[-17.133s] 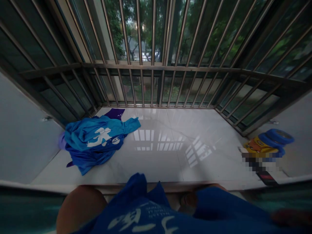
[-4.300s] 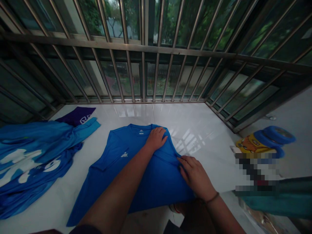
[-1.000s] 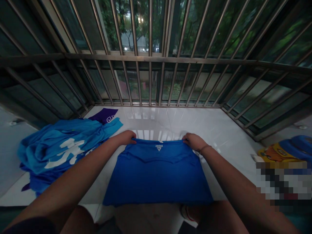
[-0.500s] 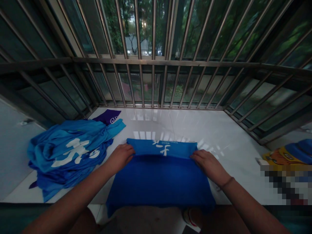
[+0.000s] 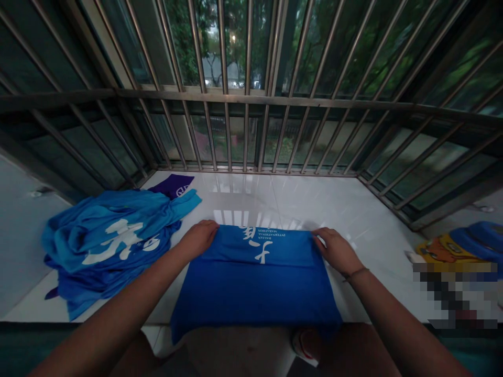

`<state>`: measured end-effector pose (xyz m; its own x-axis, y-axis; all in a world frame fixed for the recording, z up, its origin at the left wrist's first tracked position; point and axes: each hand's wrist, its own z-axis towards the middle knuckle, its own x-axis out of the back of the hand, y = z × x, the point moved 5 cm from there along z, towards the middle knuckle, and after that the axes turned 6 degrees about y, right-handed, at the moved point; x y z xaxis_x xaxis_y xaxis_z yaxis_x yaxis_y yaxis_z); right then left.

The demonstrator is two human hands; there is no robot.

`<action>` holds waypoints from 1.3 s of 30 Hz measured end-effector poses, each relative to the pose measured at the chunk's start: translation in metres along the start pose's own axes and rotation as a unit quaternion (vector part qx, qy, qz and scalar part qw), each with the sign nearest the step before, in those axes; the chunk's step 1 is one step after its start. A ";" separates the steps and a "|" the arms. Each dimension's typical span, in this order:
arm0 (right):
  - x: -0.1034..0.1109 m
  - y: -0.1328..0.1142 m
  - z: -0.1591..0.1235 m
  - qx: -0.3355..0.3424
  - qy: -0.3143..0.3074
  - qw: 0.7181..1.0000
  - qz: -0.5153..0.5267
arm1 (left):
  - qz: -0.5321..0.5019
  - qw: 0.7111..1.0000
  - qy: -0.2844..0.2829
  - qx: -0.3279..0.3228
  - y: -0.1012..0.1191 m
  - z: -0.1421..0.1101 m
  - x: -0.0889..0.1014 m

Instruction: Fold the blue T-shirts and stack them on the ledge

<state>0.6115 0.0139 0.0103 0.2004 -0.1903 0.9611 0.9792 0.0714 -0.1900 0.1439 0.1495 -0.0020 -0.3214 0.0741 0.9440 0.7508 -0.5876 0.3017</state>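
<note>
A folded blue T-shirt [image 5: 255, 285] with white lettering lies on the white tiled sill [image 5: 346, 209], its near edge hanging over the sill's front. My left hand [image 5: 198, 238] grips the shirt's far left corner, fingers curled on the cloth. At the far right corner, my right hand [image 5: 336, 250], a band on its wrist, holds the fold in the same way. Both hands press the folded-over top part onto the rest of the shirt.
A heap of blue shirts [image 5: 106, 241] with white print lies at the left, a purple cloth [image 5: 173, 184] behind it. Metal window bars [image 5: 243, 125] close off the back and sides. A yellow and blue item [image 5: 451, 246] sits at the right.
Both hands have brought the shirt's top edge over toward me, so the collar side is covered and the white lettering shows, then laid the fold flat.
</note>
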 end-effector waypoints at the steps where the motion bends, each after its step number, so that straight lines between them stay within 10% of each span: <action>1: -0.007 -0.001 0.008 -0.001 -0.025 1.000 -0.008 | 0.002 1.000 -0.018 0.001 -0.003 0.008 -0.004; 15: -0.030 0.005 0.071 0.015 -0.184 0.983 0.003 | 0.001 0.985 -0.175 0.010 -0.038 0.072 -0.006; 24: 0.013 0.015 0.087 -0.025 -0.069 0.997 0.015 | -0.026 0.999 -0.031 0.005 -0.025 0.096 0.048; 29: 0.031 0.003 0.038 0.035 0.060 0.997 0.023 | 0.006 0.997 0.045 -0.055 -0.007 0.045 0.046; 35: -0.014 -0.014 -0.063 0.149 0.050 0.987 0.024 | 0.043 0.994 0.051 -0.088 -0.012 -0.053 -0.010; 39: -0.025 -0.005 -0.090 0.133 0.081 0.988 0.022 | 0.009 0.993 0.096 -0.073 -0.017 -0.085 -0.015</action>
<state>0.6047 -0.0695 -0.0308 0.2654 -0.3334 0.9047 0.9306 0.3340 -0.1498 0.0868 0.0894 -0.0328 -0.4233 -0.0844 0.9021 0.6697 -0.6997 0.2488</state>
